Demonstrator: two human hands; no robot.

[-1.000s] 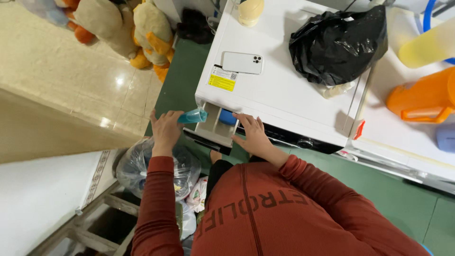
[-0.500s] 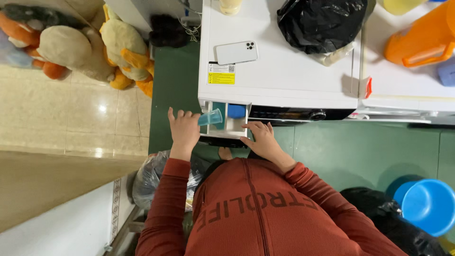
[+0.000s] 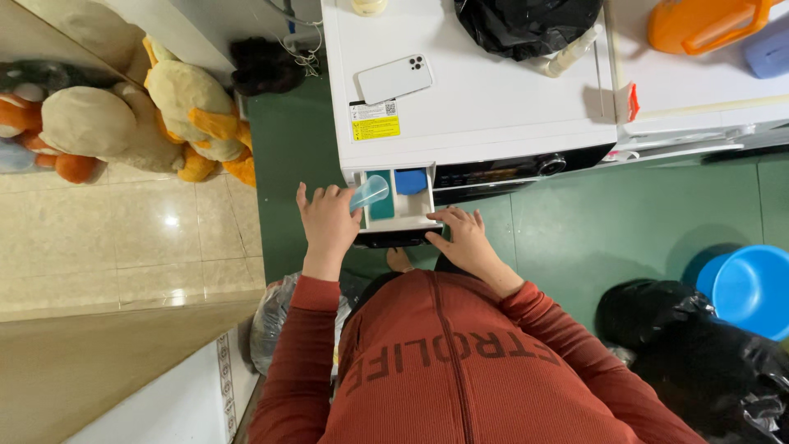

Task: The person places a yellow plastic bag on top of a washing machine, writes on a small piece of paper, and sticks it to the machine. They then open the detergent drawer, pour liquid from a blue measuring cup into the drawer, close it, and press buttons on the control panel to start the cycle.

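My left hand (image 3: 327, 222) holds a small clear plastic cup (image 3: 369, 193), tipped over the left compartment of the open detergent drawer (image 3: 398, 220) of a white washing machine (image 3: 477, 115). My right hand (image 3: 463, 241) rests on the drawer's front right edge, fingers spread. Inside the drawer sit a teal compartment and a blue insert (image 3: 410, 181). Both my arms wear rust-red sleeves.
A white phone (image 3: 395, 79) and a black plastic bag (image 3: 526, 25) lie on the washer's top. An orange jug (image 3: 707, 23) stands on the unit to the right. Plush toys (image 3: 140, 123) sit at the left; a blue bucket (image 3: 752, 288) and black bags (image 3: 699, 353) are on the green floor.
The view has swung so the washer sits squarer and higher. My left hand has tilted the cup further over the drawer. My right hand has stayed on the drawer's front.
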